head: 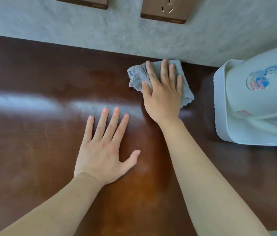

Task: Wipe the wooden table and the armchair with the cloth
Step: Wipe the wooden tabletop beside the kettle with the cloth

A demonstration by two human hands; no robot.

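Grey fleecy cloth (160,80), crumpled, lies flat on the glossy dark-brown wooden table (32,133) against its rear edge.

Glossy dark wooden table (32,133), fluffy grey cloth (137,74), rough matt wall (83,28)

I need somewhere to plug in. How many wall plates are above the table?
2. A socket plate above the cloth; another plate left of it, cut off by the frame, type unclear.
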